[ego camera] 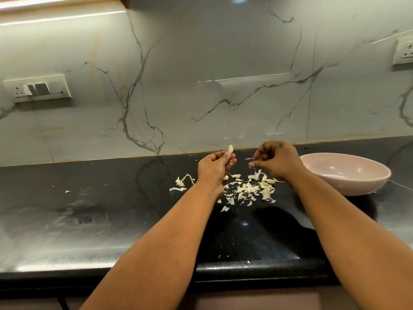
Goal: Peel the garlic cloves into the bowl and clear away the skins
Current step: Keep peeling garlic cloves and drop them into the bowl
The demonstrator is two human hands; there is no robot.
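Observation:
My left hand (215, 166) pinches a pale garlic clove (230, 149) that sticks up above its fingertips. To its right, my right hand (277, 161) hovers over the counter with curled fingers and pinches a thin strip of skin (250, 159). Below both hands lies a scatter of garlic skins and several cloves (250, 189) on the black counter. The garlic stem and root piece (183, 180) lies to the left of my left wrist. A pink bowl (348, 189) stands to the right of my right hand; I cannot see any cloves in it.
The black countertop (89, 209) runs along a marble backsplash. A switch plate (36, 88) is on the wall at the left, a socket (403, 52) at the right. A small skin flake (67, 191) lies far left on the counter.

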